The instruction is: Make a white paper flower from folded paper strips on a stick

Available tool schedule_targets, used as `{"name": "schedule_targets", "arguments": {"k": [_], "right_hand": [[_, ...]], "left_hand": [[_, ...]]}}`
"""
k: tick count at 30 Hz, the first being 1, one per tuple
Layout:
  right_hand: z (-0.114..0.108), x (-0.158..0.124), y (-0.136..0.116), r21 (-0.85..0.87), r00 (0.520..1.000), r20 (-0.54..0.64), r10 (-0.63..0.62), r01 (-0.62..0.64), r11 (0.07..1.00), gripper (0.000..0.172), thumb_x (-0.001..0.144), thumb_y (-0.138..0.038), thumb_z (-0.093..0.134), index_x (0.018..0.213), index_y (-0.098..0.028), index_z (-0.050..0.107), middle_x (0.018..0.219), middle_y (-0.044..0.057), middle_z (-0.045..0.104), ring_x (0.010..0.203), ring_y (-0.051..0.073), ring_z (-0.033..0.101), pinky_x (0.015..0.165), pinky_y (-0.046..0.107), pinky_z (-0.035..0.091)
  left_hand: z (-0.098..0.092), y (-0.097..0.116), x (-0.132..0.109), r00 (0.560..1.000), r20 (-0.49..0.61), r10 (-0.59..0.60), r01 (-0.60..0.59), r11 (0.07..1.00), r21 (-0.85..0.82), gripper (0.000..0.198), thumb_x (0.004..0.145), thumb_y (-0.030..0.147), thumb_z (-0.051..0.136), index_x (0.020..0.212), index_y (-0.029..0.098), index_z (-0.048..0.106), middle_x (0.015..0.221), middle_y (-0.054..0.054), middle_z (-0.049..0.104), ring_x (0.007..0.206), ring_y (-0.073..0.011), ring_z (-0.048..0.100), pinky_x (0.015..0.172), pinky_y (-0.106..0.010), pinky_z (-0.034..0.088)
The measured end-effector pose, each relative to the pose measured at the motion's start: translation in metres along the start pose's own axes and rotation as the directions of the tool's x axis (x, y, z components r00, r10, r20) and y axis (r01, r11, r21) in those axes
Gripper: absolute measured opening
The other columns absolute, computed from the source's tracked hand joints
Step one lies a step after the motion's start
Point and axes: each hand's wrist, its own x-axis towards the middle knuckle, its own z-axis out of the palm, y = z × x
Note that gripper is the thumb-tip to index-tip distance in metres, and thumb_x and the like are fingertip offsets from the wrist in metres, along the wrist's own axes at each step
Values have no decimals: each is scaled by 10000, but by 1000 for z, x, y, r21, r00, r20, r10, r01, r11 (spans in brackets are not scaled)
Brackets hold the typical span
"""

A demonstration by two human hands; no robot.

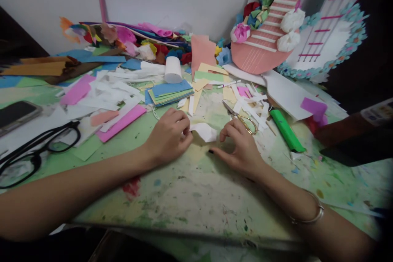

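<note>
Between my hands is a small white piece of paper (204, 132), its surface curved. My left hand (170, 134) pinches the paper's left end, fingers curled round it. Just off the paper's right end is my right hand (239, 147), thumb and fingers apart with nothing between them. Gold-handled scissors (247, 124) lie right behind my right hand, blades pointing back left. A stack of blue, green and yellow paper pieces (171, 93) sits behind my left hand. Cut white strips (258, 108) are scattered beyond the scissors.
Black-framed glasses (35, 155) and a phone (18, 115) lie at the left. A white roll (173, 69) stands at the back. A green tube (287, 130) lies right of the scissors. Decorated pink (260, 55) and white paper instruments lean at the back right, near a dark box (353, 135).
</note>
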Motion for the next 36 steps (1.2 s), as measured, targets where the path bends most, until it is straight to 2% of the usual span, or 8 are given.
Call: {"name": "schedule_targets", "arguments": {"k": [4, 10, 13, 17, 20, 24, 32, 36], "right_hand": [[13, 1, -10, -217, 998, 27, -61, 65, 974, 219, 795, -287, 645, 808, -192, 449, 847, 74, 478, 814, 216, 435, 695, 352, 402], [13, 3, -8, -424, 985, -113, -128, 69, 903, 137, 768, -51, 501, 778, -187, 488, 797, 88, 519, 792, 220, 445, 685, 355, 385], [5, 3, -1, -371, 977, -168, -132, 61, 927, 189, 800, -25, 454, 779, -206, 503, 786, 71, 552, 791, 212, 471, 692, 353, 389], [-7, -2, 8, -253, 989, -76, -129, 106, 962, 199, 842, -51, 455, 802, -228, 536, 780, 45, 593, 824, 212, 499, 736, 375, 400], [-14, -5, 12, -180, 988, 1, -152, 149, 972, 190, 828, -53, 481, 802, -227, 555, 815, 50, 598, 834, 208, 504, 749, 375, 420], [-19, -6, 14, -73, 985, 71, -156, 162, 984, 172, 810, -56, 491, 810, -212, 565, 937, 77, 571, 880, 201, 533, 772, 369, 456], [-28, -4, 20, 42, 997, 78, 22, -26, 999, 170, 772, -88, 573, 891, -209, 550, 939, 57, 559, 860, 186, 538, 722, 314, 457], [-20, -2, 17, -22, 991, 121, 62, -60, 998, 318, 721, -290, 741, 911, -217, 496, 931, 57, 531, 860, 212, 506, 695, 323, 444]], "left_hand": [[3, 8, 2, 998, 5, -62, 62, 995, -84, 179, 734, 110, 520, 586, 174, 442, 744, -56, 540, 772, -199, 463, 739, -371, 425], [1, 19, -1, 1000, -21, 14, -15, 997, -75, 150, 770, 120, 517, 629, 162, 489, 769, -68, 542, 778, -200, 466, 736, -370, 430], [0, 17, -4, 988, -51, 148, -147, 989, 28, 144, 820, 139, 510, 680, 149, 542, 832, -94, 580, 825, -214, 486, 771, -385, 437], [1, 8, -9, 952, -21, 304, -298, 943, 147, 62, 830, 156, 538, 857, 141, 591, 970, -113, 612, 946, -252, 505, 834, -414, 432], [2, 1, -12, 946, -27, 322, -311, 930, 195, 175, 814, 138, 543, 987, 132, 567, 1035, -137, 601, 993, -271, 499, 853, -431, 435], [1, -2, -13, 939, -74, 336, -317, 927, 200, 92, 793, 98, 540, 869, 149, 541, 944, -120, 582, 902, -240, 495, 802, -398, 457], [-3, 3, -10, 881, -98, 464, -441, 877, 190, 108, 838, 91, 554, 775, 169, 597, 807, -65, 547, 785, -186, 459, 720, -329, 452], [-3, 3, -9, 936, -127, 329, -325, 945, 45, 156, 861, 122, 548, 721, 173, 593, 720, -41, 538, 692, -156, 455, 636, -300, 422]]}}
